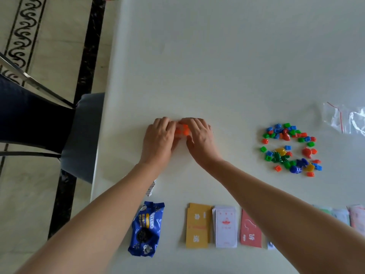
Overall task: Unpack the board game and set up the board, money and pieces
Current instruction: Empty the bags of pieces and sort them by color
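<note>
My left hand [160, 138] and my right hand [199, 136] meet at the middle of the white table [217, 66], fingers curled around a small cluster of orange plastic pieces [182, 130] between them. A loose pile of red, green, blue and yellow game pieces [289, 148] lies to the right. Along the near edge sit a yellow card stack [197, 225], a white card stack [225, 226] and a red card stack [249, 228]; my right forearm hides part of the pale stacks [347, 214] further right.
A blue Oreo packet [147, 230] lies near the front left. An empty clear zip bag [347, 119] sits at the right edge. A chair with a grey seat [87, 135] stands against the table's left edge, over patterned floor tiles.
</note>
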